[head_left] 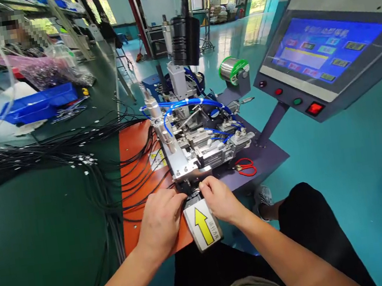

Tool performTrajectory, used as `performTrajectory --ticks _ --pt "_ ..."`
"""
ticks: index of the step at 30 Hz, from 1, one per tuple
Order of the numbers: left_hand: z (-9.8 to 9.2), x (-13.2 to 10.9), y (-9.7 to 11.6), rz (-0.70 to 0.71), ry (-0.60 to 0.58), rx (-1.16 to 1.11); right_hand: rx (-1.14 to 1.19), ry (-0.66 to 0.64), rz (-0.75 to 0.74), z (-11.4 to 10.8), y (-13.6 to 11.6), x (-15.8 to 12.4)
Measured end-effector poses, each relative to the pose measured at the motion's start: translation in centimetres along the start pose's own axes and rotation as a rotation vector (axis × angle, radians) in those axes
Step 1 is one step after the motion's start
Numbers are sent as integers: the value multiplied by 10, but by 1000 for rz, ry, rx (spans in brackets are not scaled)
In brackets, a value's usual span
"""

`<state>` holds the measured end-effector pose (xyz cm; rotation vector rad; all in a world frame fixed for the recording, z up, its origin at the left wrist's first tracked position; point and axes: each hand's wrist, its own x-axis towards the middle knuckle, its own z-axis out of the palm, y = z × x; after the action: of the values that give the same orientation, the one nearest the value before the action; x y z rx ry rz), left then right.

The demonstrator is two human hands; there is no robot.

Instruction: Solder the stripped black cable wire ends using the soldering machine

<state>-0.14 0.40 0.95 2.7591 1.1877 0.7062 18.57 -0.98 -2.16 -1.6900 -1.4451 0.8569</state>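
Observation:
Both hands meet at the front of a metal machine (198,146), close to a small dark fixture (193,198). My left hand (160,217) is closed at the fixture's left side, thumb and fingers pressed together. Opposite it, my right hand (219,200) pinches with thumb and index finger at the fixture's right edge. What either pinch holds is too small or hidden to make out. Just below the fingers, a white plate (203,226) carries a yellow arrow that points toward the machine. Thin black cables (143,184) run over the orange board (131,144) beside my left hand.
Red-handled scissors (246,167) lie right of the machine, below a green solder spool (234,70). A control panel with a lit screen (329,47) stands at the right. Left are bundled cables (38,156) and a blue tray (38,104); a person sits farther back.

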Motion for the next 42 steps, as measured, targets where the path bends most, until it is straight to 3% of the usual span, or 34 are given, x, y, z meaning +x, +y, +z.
performTrajectory --ticks 5,9,11,14,16,19,22,24,26,31,34,38,42 --pt "-7 -3 10 -129 -97 -32 128 -4 22 -7 6 -5" --pt "-14 -1 13 -131 -158 -77 163 42 41 -21 12 -17" --pt "-27 4 8 -118 -113 -99 164 53 67 -31 10 -28" --pt "-65 13 -6 -128 19 -84 135 14 125 -42 -4 -51" --pt "-97 17 -18 -195 114 -37 135 -93 101 -39 -17 -69" --pt "-141 14 -34 -346 184 43 113 -485 -120 -13 -33 -93" --pt "-161 4 -43 -469 73 68 56 -867 -204 33 -43 -107" --pt "-161 -5 -47 -537 -87 70 49 -958 -179 63 -48 -112" --pt "-154 -16 -49 -597 -230 79 42 -925 -150 84 -53 -114" --pt "-129 -49 -52 -693 -343 98 83 -874 -89 97 -63 -114" --pt "-116 -68 -51 -816 -338 60 107 -849 -112 88 -66 -111" --pt "-107 -77 -42 -1058 -341 -380 130 -782 -113 56 -65 -99" --pt "-107 -68 -33 -1076 -279 -717 96 -571 -90 10 -58 -73"
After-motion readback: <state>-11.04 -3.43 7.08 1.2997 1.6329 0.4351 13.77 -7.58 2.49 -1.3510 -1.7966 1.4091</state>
